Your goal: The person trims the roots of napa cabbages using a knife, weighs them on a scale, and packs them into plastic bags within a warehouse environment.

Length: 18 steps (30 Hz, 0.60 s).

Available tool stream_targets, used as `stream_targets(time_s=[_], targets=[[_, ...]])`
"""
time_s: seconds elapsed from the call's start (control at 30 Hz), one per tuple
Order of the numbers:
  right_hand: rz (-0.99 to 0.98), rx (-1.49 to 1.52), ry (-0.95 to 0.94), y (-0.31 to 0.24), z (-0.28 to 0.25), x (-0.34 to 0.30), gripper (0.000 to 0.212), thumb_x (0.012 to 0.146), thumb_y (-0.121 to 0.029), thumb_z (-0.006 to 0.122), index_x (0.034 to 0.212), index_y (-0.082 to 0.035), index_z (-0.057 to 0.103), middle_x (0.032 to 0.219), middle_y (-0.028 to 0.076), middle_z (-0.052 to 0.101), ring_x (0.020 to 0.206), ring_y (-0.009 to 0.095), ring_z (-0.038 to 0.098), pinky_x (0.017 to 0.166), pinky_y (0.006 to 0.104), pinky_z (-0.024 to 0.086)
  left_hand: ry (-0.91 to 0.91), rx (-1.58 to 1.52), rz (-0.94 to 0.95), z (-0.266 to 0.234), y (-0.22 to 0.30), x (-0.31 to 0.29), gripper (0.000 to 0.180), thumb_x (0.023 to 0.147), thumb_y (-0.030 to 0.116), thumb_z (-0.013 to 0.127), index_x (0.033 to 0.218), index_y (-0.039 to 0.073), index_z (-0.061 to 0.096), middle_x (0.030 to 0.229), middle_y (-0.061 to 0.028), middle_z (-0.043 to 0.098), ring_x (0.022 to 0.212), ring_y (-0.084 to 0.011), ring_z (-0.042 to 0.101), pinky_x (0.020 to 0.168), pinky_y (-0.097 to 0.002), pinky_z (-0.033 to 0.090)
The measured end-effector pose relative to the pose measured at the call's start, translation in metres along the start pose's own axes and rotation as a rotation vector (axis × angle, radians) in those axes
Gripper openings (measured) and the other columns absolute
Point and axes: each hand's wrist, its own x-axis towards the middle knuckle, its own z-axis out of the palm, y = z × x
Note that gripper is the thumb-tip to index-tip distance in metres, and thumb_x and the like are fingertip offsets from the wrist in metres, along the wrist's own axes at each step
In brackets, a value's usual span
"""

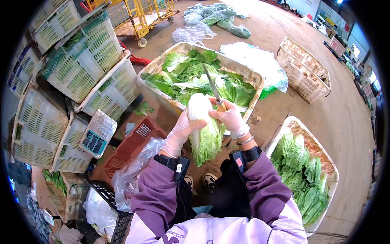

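Observation:
Between my two gloved hands is a napa cabbage (206,138), its white base up and its pale green leaves hanging toward me. My left hand (181,132) is closed around its left side, thumb across the front. My right hand (230,116) grips the wooden handle of a knife (212,84), whose blade points up and away. Its thumb also rests against the cabbage's right side. Just beyond my hands stands a large white crate (163,99) filled with loose green leaves (189,73).
Right of me, a white crate (332,171) holds several leafy heads. An upright pale crate (302,69) stands farther off. Stacked crates (87,57), a digital scale (97,133) and a red-brown crate (118,162) are on the left. A yellow cart (138,16) and bagged vegetables (217,18) are behind.

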Motion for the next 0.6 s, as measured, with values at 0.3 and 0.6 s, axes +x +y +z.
stream_targets(time_s=[0.3, 0.6], targets=[[-0.426, -1.158, 0.040, -0.024, -0.010, -0.013, 0.020, 0.068, -0.006, 0.062, 0.087, -0.010, 0.056, 0.069, 0.009, 0.055, 0.059, 0.028, 0.059, 0.052, 0.0376, 0.047, 0.203, 0.226, -0.083, -0.033, -0.014, 0.009, 0.058, 0.063, 0.009, 0.079, 0.114, 0.002, 0.052, 0.102, -0.0037, 0.060, 0.091, -0.0124, 0.057, 0.082, -0.0280, 0.047], [-0.413, -1.245, -0.016, -0.011, -0.026, -0.008, 0.020, 0.069, -0.016, 0.064, 0.084, -0.010, 0.052, 0.069, 0.008, 0.055, 0.059, 0.028, 0.059, 0.051, 0.0399, 0.047, 0.084, 0.103, -0.206, -0.017, -0.015, 0.012, 0.058, 0.064, 0.008, 0.078, 0.116, 0.001, 0.051, 0.102, -0.0063, 0.061, 0.090, -0.0149, 0.059, 0.082, -0.0293, 0.048]])
